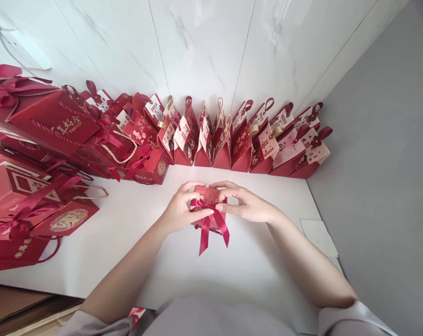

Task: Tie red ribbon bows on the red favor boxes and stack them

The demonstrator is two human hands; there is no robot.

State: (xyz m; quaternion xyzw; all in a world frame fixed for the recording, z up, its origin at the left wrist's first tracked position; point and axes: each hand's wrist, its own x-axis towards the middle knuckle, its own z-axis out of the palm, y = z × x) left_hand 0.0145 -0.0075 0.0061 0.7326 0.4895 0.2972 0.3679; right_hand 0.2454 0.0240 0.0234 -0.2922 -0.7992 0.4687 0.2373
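In the middle of the white table stands a small red gift box (208, 192) with printed lettering. A crimson satin ribbon (204, 235) is tied at its front, its two tails hanging down toward me. My left hand (185, 209) is closed at the left side of the bow, thumb reaching across near the knot. From the right, my right hand (246, 203) pinches the other side of the ribbon between thumb and fingers. A dark red cord shows at the box's lower edge. The fingers partly hide the loops and the box's sides.
A row of red and pink gift boxes (222, 151) with strap handles lines the wall behind. At left, larger red gift boxes (57, 126) with ribbons and rope handles are piled up. Pale paper (318, 235) lies at the right edge of the white table (260, 270).
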